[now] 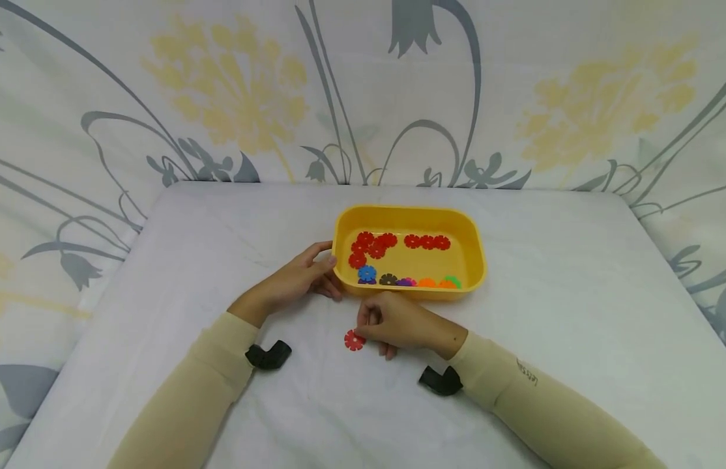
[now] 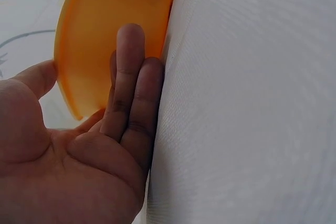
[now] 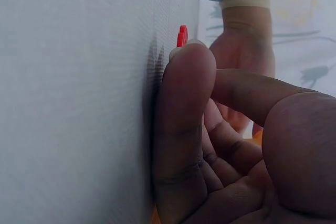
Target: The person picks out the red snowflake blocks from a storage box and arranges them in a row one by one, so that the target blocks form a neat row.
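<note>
Fingers [image 1: 371, 319] of the right hand [image 1: 401, 324] curl down onto the white surface [image 1: 574, 326], pinching the edge of a red snowflake disc [image 1: 354, 340] that lies flat just in front of the yellow tray [image 1: 477, 251]. Straight fingers [image 2: 128, 72] of the left hand [image 1: 301, 279] press against the tray's left end wall, thumb over its corner, gripping nothing. Inside the tray lie more red discs [image 1: 427, 242], with blue, black, purple, orange and green ones along the near wall.
</note>
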The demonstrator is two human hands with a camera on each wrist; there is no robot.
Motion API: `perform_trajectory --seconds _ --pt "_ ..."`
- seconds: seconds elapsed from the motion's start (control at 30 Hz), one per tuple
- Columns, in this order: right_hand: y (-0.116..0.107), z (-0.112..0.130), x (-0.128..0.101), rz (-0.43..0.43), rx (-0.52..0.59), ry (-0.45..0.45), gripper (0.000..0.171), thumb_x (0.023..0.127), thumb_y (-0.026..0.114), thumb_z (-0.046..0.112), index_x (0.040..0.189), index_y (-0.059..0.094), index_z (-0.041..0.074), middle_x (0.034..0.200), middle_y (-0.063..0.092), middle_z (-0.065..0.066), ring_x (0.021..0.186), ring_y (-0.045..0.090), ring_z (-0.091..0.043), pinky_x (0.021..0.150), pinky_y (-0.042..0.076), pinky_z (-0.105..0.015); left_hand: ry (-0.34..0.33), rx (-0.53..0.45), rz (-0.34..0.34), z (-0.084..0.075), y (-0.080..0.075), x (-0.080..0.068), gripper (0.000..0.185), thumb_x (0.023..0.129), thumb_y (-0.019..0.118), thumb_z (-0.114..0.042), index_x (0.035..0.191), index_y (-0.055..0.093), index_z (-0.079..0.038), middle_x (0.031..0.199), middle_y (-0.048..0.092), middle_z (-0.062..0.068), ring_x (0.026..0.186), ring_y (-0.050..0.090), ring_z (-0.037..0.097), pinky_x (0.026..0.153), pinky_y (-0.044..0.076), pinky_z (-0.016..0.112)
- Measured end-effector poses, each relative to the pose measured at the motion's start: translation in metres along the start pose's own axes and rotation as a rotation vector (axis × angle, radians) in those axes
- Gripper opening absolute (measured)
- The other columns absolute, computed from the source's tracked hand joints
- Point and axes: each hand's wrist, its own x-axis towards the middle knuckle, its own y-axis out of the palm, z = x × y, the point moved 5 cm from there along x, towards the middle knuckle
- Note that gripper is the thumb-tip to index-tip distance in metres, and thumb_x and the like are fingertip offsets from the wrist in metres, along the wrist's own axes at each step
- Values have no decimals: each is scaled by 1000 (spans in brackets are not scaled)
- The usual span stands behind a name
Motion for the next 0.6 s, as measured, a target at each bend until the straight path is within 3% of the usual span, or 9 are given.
perform_trajectory --seconds 0.13,0.3,0.47,0.6 --pt "2 2 -1 16 0 -40 11 93 73 23 90 65 15 70 66 -4 49 61 -17 53 57 -28 18 -7 -1 2 0 -1 57 107 41 -42 157 22 -21 107 70 18 92 71 25 95 57 35" --pt "-8 25 -11 -22 -62 -240 6 94 71 21 93 66 18 76 68 -1 56 58 -13 56 55 -27 29 -17 12 -1 2 -2 56 108 40 -40 157 22 -20 107 69 18 92 71 24 94 58 34" --pt "-36 57 -22 -227 -117 -374 7 93 72 18 95 65 16 79 65 4 65 61 -14 61 57 -28 37 -9 22 -2 2 0 58 107 42 -40 157 21 -19 107 71 17 92 71 24 94 58 33" --pt "-54 74 -14 -387 -145 -411 6 94 71 16 95 66 12 83 66 2 76 61 -13 71 58 -31 32 -19 12 -2 1 -3 56 108 41 -40 156 22 -19 106 70 17 90 71 23 92 58 33"
